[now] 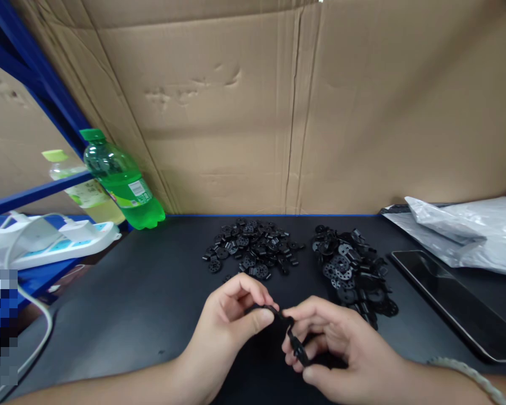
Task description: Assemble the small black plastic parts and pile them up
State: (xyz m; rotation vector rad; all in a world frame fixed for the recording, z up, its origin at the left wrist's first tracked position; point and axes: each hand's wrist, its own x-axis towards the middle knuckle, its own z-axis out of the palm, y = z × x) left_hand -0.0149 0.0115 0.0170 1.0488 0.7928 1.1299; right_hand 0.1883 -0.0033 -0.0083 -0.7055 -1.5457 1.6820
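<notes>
Both my hands are at the near middle of the black table, joined by small black plastic parts. My left hand (pixel 231 323) pinches one end of a black part between thumb and forefinger, so much of that end is hidden. The fingers of my right hand (pixel 337 343) are closed around a small black part (pixel 297 347), seen nearly edge-on, which appears to meet the left-hand piece. Whether the two are one piece I cannot tell. Beyond my hands lies a loose pile of small black perforated discs and clips (pixel 255 247); a second, denser pile (pixel 346 264) lies to its right.
A black phone (pixel 451 304) and a grey plastic bag (pixel 468 230) lie at the right. Left stand a green bottle (pixel 130 191), a pale yellow bottle (pixel 86 191), a white power strip (pixel 71 244) with a cable, and a blue frame (pixel 37 84). Cardboard (pixel 219 112) walls the back.
</notes>
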